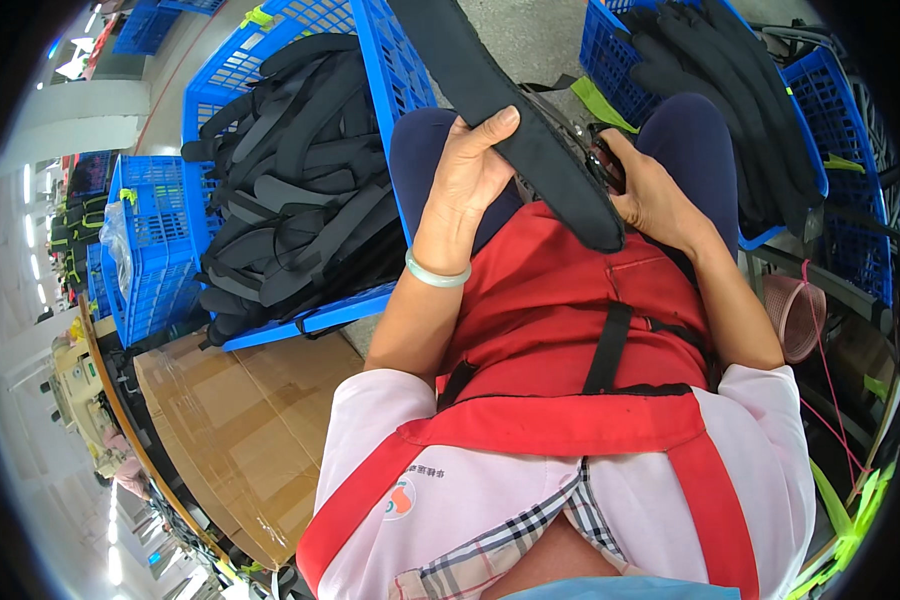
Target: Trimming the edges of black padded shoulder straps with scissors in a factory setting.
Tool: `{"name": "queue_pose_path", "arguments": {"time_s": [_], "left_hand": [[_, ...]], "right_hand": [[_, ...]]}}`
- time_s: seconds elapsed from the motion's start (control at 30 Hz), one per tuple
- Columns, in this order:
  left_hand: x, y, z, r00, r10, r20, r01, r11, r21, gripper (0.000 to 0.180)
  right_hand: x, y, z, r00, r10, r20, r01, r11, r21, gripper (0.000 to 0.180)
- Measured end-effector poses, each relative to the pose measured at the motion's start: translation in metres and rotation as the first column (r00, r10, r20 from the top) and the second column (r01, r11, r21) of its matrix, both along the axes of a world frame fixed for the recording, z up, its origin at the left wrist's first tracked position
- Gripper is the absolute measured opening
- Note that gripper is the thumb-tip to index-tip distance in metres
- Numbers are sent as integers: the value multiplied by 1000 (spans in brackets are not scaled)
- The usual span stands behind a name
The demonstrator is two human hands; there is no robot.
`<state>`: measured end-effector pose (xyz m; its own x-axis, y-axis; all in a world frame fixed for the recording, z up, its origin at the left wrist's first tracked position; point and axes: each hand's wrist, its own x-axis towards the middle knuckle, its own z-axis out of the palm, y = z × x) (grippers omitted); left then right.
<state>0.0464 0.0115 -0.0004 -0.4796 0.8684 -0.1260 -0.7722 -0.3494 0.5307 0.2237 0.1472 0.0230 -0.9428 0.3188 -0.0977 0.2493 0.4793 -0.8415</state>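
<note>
My left hand [478,165] grips a long black padded strap [530,140], thumb lying on top of it. The strap slants from the top edge down across my lap, its rounded end resting near my red apron [570,320]. On the strap's other side, my right hand [655,195] is closed around dark-handled scissors [605,165]. Their blades are mostly hidden behind the strap, close to its edge.
To the left, a blue crate [395,70] holds a heap of black straps [310,180]. A second blue crate [600,60] with black strips stands at the right. Another blue crate [155,260] and a cardboard box [250,400] sit at left. A pink basket [795,318] is beside my right arm.
</note>
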Motion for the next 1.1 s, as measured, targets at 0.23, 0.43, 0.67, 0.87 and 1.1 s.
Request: {"name": "queue_pose_path", "arguments": {"time_s": [0.23, 0.43, 0.67, 0.87, 1.1], "left_hand": [[5, 3, 0, 999, -16, -37, 16, 1000, 1, 20], [1, -1, -10, 998, -23, -65, 23, 1000, -14, 19], [4, 1, -4, 992, -24, -122, 14, 997, -79, 22], [-8, 5, -4, 849, 205, -488, -240, 971, -10, 40], [-26, -14, -12, 994, -93, -63, 100, 987, 128, 26]], "right_hand": [[-3, -2, -8, 998, 5, -60, -1, 998, 55, 50], [-11, -5, -8, 1000, 14, -6, -14, 996, 92, 37], [-7, -2, -18, 996, -67, -58, 72, 994, 84, 33], [-4, 10, -3, 991, -136, -15, 134, 945, 299, 35], [3, 7, -9, 999, -52, -16, 54, 980, 191, 32]]}}
